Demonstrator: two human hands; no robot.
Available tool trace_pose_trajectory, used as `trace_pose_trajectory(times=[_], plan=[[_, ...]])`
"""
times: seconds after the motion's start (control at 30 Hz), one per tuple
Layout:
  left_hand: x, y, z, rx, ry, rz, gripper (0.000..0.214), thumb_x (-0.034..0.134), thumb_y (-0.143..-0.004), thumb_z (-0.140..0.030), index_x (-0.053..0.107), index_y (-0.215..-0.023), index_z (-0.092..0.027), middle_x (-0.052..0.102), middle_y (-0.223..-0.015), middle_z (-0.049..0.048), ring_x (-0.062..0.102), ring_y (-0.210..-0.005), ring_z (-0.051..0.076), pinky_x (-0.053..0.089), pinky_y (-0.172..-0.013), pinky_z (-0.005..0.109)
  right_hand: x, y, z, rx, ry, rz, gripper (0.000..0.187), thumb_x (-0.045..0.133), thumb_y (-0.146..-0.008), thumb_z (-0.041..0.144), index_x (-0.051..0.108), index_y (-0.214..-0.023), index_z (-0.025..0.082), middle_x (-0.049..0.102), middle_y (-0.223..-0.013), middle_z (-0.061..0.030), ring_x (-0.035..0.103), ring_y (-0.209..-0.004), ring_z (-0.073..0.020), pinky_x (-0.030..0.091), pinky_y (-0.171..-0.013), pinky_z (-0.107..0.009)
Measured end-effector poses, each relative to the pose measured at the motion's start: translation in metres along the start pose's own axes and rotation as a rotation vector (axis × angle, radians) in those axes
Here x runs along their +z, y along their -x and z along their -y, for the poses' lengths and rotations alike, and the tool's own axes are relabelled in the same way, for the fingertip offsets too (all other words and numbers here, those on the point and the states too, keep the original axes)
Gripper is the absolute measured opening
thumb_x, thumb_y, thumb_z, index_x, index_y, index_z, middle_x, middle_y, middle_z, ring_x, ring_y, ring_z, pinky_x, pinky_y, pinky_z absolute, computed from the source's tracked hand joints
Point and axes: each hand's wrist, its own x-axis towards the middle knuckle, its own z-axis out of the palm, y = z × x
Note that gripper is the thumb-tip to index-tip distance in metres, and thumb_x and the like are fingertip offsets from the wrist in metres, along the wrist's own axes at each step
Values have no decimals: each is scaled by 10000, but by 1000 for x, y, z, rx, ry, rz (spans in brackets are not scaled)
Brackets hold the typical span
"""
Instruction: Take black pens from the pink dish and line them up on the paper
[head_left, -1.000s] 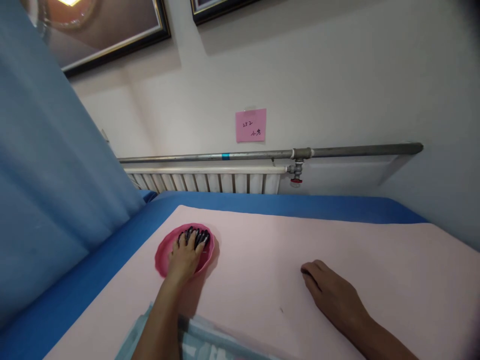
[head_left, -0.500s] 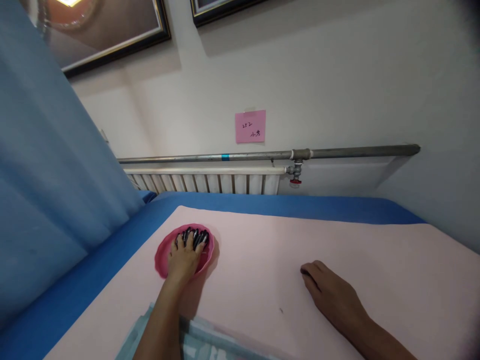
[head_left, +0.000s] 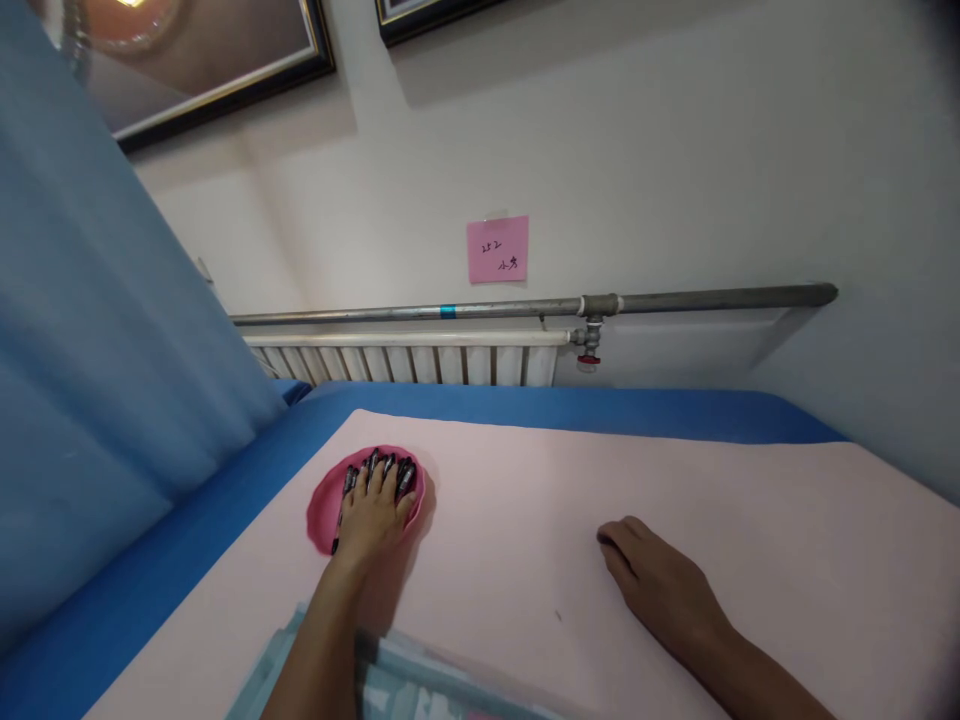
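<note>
- The left hand (head_left: 373, 513), left of centre in the lower half of the frame, is held open, its fingers spread; the black pens (head_left: 406, 480) are touched from above, but whether any is gripped cannot be told.
- The pens are contained in the pink dish (head_left: 319, 512). Compared with half a second ago, they are fanned wider, and one is now exposed along the hand's left side.
- By judgement, the bunch is being loosened and spread; no pen is seen lifted clear.
- The right hand (head_left: 664, 575), lower right, is kept loosely curled on the pink mat (head_left: 517, 510); its palm is hidden, so its contents cannot be told.
- Between the hands, a small dark sliver (head_left: 558, 616) is left unmoved.
- At the bottom edge, a pale blue object (head_left: 420, 695) is partly covered by the left forearm (head_left: 319, 640).
</note>
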Motion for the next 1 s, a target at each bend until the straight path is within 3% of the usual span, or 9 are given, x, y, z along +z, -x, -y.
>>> trace_pose_trajectory(times=[0.3, 0.4, 0.53, 0.67, 0.77, 0.9, 1.0], plan=[[7, 4, 6, 47, -22, -5, 573, 346, -834, -424, 352, -1340, -154, 288, -1423, 92, 188, -1311, 292, 114, -1052, 466, -3, 1, 3, -7, 15, 5, 229, 344, -828, 228, 571, -813, 194, 577, -797, -39, 568, -663, -159, 412, -543, -260], [7, 5, 6, 23, 18, -28, 538, 351, -830, -394, 399, -1312, -160, 327, -1406, 91, 228, -1293, 298, 160, -1033, 479, -6, 2, 6, -2, 46, 24, 214, 347, -828, 188, 562, -819, 186, 572, -824, -49, 566, -713, -165, 412, -599, -269], [-7, 7, -9, -116, 140, -212, 494, 379, -799, -406, 498, -1216, -170, 438, -1329, 107, 324, -1225, 334, 285, -947, 508, -8, 4, 7, 24, 46, 36, 183, 377, -815, 155, 556, -819, 189, 570, -848, -49, 557, -727, -163, 401, -624, -265], [-22, 12, -44, 59, 487, -362, 412, 337, -805, -373, 584, -1032, -135, 619, -1059, 124, 524, -1001, 255, 371, -899, 383, -8, 6, 5, 50, -18, 19, 183, 382, -811, 145, 558, -804, 192, 570, -834, -43, 543, -712, -157, 392, -617, -262], [-32, 20, -70, 119, 743, -325, 370, 351, -795, -421, 608, -862, -164, 649, -873, 85, 565, -844, 225, 418, -796, 333, -16, 4, 4, 104, -206, -38, 169, 400, -822, 213, 562, -778, 193, 580, -798, -31, 533, -703, -154, 396, -625, -264], [-54, 33, -79, -73, 1071, -212, 434, 354, -780, -541, 578, -697, -178, 599, -647, 30, 552, -637, 190, 427, -595, 291, -46, 4, 7, 295, -542, -232, 310, 377, -842, 419, 567, -751, 192, 582, -724, -18, 526, -682, -162, 405, -612, -273], [-74, 43, -74, -192, 1323, -282, 476, 332, -776, -566, 545, -628, -167, 551, -574, 14, 503, -526, 151, 399, -486, 250, -75, 9, 15, 303, -744, -450, 387, 294, -864, 456, 564, -786, 191, 596, -795, -36, 527, -720, -168, 414, -654, -288]])
